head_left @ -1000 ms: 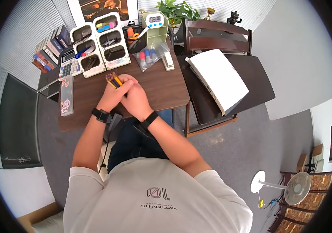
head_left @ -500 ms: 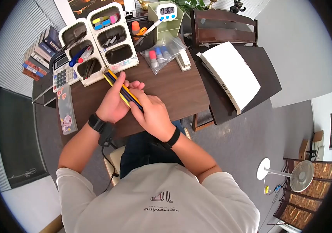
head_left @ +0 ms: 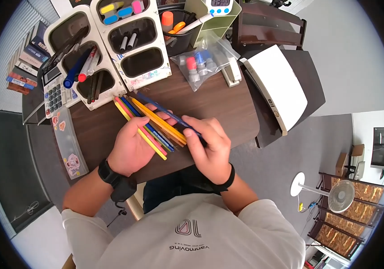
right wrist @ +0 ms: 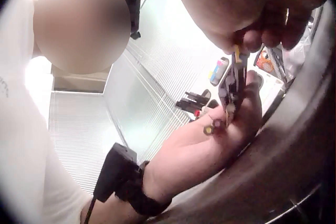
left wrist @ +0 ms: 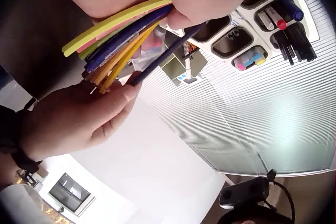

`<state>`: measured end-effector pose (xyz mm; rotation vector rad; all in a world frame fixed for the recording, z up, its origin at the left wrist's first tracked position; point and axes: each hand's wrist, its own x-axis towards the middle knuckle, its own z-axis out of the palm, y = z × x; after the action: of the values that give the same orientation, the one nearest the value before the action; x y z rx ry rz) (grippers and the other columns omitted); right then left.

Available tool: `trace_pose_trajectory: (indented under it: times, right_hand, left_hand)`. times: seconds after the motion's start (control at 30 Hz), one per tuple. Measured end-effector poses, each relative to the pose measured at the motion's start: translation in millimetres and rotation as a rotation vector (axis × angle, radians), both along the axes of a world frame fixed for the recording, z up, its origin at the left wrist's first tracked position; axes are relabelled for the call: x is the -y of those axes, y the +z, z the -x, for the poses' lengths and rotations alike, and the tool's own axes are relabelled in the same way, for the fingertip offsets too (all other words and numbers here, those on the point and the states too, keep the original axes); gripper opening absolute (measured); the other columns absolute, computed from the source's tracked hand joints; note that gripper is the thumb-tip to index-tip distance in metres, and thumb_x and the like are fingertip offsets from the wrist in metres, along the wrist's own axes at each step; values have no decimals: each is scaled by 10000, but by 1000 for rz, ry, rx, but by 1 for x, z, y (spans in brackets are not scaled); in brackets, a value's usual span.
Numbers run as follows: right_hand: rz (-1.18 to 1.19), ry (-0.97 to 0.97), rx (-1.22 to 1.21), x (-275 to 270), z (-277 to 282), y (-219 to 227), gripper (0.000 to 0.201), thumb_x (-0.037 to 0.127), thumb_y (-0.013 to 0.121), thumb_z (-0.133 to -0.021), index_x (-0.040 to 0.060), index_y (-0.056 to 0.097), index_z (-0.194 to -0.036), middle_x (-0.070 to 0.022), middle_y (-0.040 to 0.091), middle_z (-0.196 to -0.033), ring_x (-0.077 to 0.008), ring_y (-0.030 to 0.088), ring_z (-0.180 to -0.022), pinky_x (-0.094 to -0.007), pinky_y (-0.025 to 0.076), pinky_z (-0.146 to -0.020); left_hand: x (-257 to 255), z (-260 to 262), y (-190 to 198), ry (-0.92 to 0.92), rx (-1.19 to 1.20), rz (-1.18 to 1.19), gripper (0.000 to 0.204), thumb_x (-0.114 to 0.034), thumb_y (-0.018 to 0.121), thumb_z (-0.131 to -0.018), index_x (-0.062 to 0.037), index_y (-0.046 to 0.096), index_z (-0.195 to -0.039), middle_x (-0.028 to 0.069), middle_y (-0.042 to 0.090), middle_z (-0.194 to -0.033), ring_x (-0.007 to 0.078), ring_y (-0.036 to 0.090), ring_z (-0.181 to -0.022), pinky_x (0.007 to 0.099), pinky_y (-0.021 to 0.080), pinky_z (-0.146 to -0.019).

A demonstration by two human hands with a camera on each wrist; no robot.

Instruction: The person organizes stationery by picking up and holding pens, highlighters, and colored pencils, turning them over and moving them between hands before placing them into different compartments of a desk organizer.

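My left hand [head_left: 133, 145] lies palm up over the brown table [head_left: 219, 105] and holds a fanned bundle of coloured pencils [head_left: 149, 123], yellow, orange, pink and blue. My right hand [head_left: 207, 143] pinches one dark blue pencil [head_left: 165, 112] at its near end, angled apart from the bundle. In the left wrist view the bundle of pencils [left wrist: 118, 37] sits under my left palm and the right hand [left wrist: 79, 113] holds the blue pencil [left wrist: 168, 53]. The right wrist view shows the pencil ends [right wrist: 223, 111] in my left hand [right wrist: 210, 145].
A white compartment organiser [head_left: 106, 49] with pens stands at the table's back left, beside a calculator [head_left: 55, 92]. A clear bag of small bottles [head_left: 198, 62], a stapler [head_left: 232, 71] and a green holder with a timer [head_left: 214, 11] lie behind. A white box [head_left: 275, 85] rests on the dark side table.
The hands, earlier clasped round the upright bundle, have parted. The pencils now fan out across my left palm, and my right hand has drawn one blue pencil away from the rest.
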<state>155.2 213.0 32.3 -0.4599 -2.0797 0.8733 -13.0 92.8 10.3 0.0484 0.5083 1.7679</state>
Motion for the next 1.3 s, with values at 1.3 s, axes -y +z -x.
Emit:
trace_pose_trajectory:
  times: [1.3]
  right_hand:
    - [-217, 191, 155, -11, 38, 40, 453, 164, 807, -863, 51, 669, -1280, -90, 689, -921, -304, 659, -833, -415, 535, -773]
  left_hand:
    - [17, -3, 8, 41, -191, 213, 302, -179, 489, -1098, -55, 533, -1370, 124, 685, -1251, 250, 662, -1192, 436, 519, -1052]
